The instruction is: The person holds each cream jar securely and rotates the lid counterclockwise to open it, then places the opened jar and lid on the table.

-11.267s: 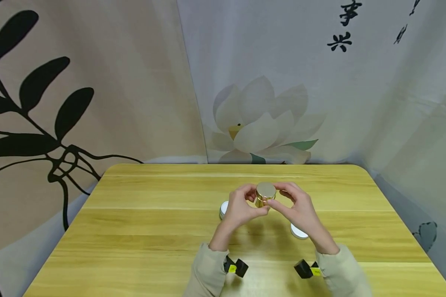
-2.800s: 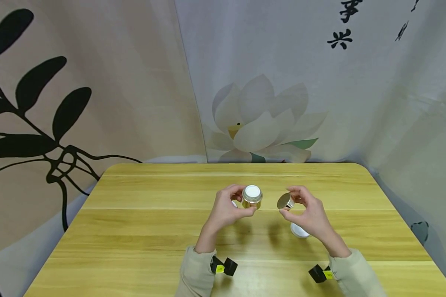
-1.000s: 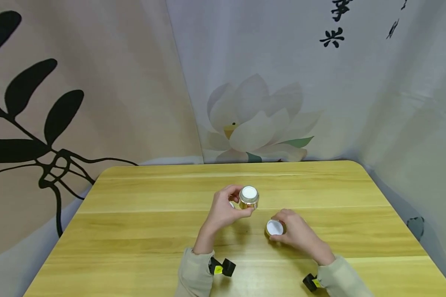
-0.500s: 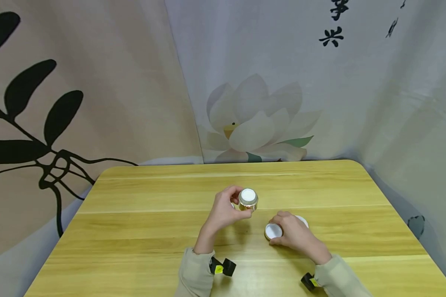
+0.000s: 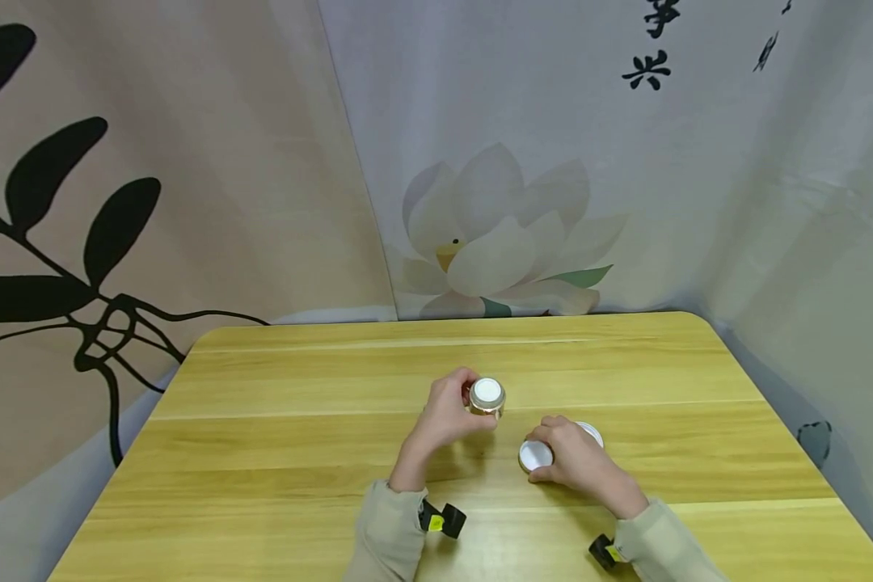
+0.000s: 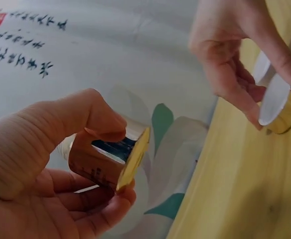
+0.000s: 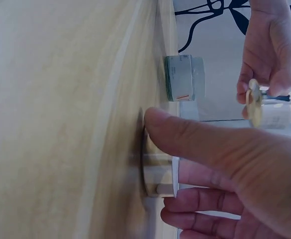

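Observation:
My left hand (image 5: 447, 414) grips a shiny gold jar (image 5: 487, 396) by its sides, raised over the table, with a white disc showing inside its uncovered mouth. The left wrist view shows the thumb and fingers around the jar's body (image 6: 99, 162). My right hand (image 5: 575, 459) holds a gold lid (image 5: 535, 457) low at the tabletop, its white inner side facing up. In the right wrist view the lid's wall (image 7: 159, 172) sits right at the wood beneath my thumb.
A white lid-like disc (image 5: 589, 432) lies just behind my right hand, partly covered by it. Another jar (image 7: 180, 78), pale-labelled with a clear neck, stands on the wooden table (image 5: 276, 485); my left hand hides it from the head view. A printed curtain (image 5: 298, 162) hangs behind.
Earlier both hands held the covered jar; the lid came off, was turned over and lowered to the table by my right hand. Lately my left hand has sunk slightly with the jar.

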`<state>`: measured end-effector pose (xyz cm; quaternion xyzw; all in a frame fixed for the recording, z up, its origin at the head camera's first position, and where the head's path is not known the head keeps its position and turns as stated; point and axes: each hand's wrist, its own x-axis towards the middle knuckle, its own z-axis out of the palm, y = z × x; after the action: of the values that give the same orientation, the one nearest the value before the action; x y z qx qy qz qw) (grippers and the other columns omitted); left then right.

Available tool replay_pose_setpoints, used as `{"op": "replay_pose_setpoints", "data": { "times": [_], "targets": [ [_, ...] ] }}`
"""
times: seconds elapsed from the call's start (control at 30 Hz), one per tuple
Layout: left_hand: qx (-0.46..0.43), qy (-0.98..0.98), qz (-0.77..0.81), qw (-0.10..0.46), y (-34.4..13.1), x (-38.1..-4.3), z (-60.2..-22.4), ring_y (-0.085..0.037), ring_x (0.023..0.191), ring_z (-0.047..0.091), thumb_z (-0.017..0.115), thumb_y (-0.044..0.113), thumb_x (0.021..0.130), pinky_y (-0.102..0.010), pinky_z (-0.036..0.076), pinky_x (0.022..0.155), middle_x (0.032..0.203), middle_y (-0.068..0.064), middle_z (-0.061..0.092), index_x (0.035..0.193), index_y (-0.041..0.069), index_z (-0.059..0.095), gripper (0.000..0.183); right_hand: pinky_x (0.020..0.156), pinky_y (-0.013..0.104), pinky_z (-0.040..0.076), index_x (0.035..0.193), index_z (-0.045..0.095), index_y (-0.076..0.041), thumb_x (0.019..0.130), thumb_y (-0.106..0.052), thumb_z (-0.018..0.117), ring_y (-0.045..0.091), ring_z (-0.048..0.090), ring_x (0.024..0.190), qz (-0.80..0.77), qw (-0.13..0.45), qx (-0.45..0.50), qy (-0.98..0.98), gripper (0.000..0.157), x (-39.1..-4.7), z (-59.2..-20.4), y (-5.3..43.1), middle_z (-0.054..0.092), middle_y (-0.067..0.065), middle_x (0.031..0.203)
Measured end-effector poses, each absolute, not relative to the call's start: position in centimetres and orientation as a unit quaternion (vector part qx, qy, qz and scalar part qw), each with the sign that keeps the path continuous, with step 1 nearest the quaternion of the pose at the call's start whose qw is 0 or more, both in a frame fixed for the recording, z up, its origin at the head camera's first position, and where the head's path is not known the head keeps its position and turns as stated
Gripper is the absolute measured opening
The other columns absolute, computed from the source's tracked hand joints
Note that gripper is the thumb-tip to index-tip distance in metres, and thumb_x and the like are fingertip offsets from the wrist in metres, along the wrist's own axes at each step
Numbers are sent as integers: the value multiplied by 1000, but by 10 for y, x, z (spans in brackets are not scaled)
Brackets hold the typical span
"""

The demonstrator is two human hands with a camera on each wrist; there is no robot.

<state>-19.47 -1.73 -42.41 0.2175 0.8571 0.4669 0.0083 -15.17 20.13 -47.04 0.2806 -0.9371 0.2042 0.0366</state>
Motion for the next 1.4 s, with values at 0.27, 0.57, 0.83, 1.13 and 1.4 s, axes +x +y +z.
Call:
{"op": "replay_pose_setpoints", "data": {
  "times": [0.27, 0.57, 0.83, 1.13, 1.4],
  "targets": [
    [218, 883, 414, 29, -6, -196, -431, -16, 79, 57, 82, 9, 62, -26, 47, 69, 88, -6, 62, 97, 3, 58, 43, 61, 26, 43, 88, 70, -10, 60, -25, 87, 13, 51, 75, 192, 26, 268, -944, 36, -153, -470, 200, 56, -3, 81],
    [219, 909, 353, 32, 4, -196, -443, -19, 79, 57, 85, 9, 58, -27, 48, 70, 84, -6, 62, 92, 2, 59, 44, 61, 26, 43, 88, 70, -9, 60, -23, 87, 14, 50, 76, 188, 20, 262, -946, 36, -153, -471, 199, 56, -2, 81],
    [222, 916, 331, 44, 6, -194, -449, -20, 78, 58, 85, 7, 59, -27, 48, 69, 82, -8, 62, 90, 0, 60, 40, 60, 26, 44, 87, 69, -8, 59, -23, 87, 14, 50, 75, 190, 23, 261, -946, 37, -152, -470, 198, 56, -1, 81],
    [212, 921, 318, 71, 8, -194, -456, -16, 74, 56, 84, 4, 59, -25, 48, 66, 81, -6, 60, 87, 0, 60, 38, 61, 28, 45, 89, 70, -7, 59, -23, 88, 15, 51, 76, 188, 20, 256, -948, 39, -151, -470, 198, 58, 0, 83],
    [204, 926, 309, 78, 8, -194, -460, -16, 74, 54, 84, 6, 58, -25, 47, 66, 80, -6, 58, 88, -1, 60, 39, 62, 29, 46, 91, 70, -5, 59, -23, 87, 17, 52, 78, 186, 18, 253, -949, 40, -150, -469, 197, 58, 1, 84]
  ]
}}
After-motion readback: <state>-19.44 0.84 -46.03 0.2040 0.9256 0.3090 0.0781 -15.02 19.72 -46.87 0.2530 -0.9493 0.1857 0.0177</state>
